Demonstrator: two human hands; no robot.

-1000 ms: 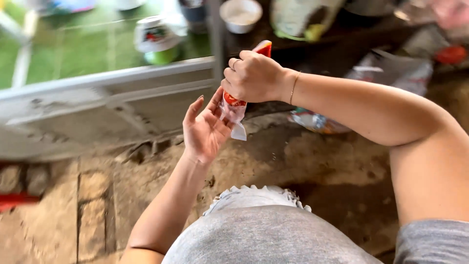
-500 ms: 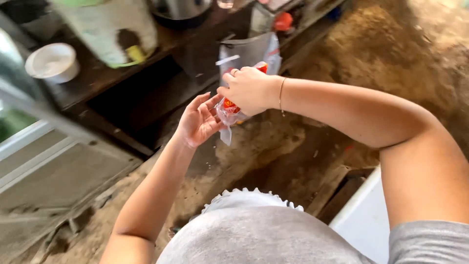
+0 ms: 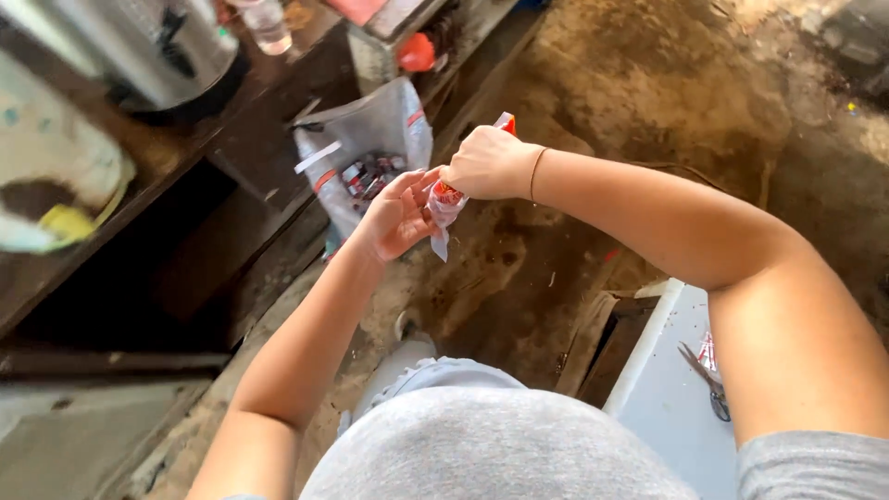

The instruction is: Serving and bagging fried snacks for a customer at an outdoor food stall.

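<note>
My right hand (image 3: 486, 162) is closed around a small red and clear plastic sachet (image 3: 443, 208), whose red top sticks out above the fist and whose clear lower end hangs below. My left hand (image 3: 396, 218) is cupped beside it, with fingertips touching the sachet's lower part. Both hands are held over a dirt floor, just in front of an open plastic bag (image 3: 370, 153) filled with several small packets. A thin bracelet circles my right wrist.
A dark wooden shelf (image 3: 241, 120) runs along the left with a metal pot (image 3: 176, 42) and a small bottle (image 3: 269, 23). A white surface (image 3: 662, 389) at lower right carries scissors (image 3: 706, 378). A red lid (image 3: 417, 53) sits near the bag.
The view has swung further right, bringing the white surface with scissors and the packet bag into view. My left fingers have closed in on the sachet's lower part.
</note>
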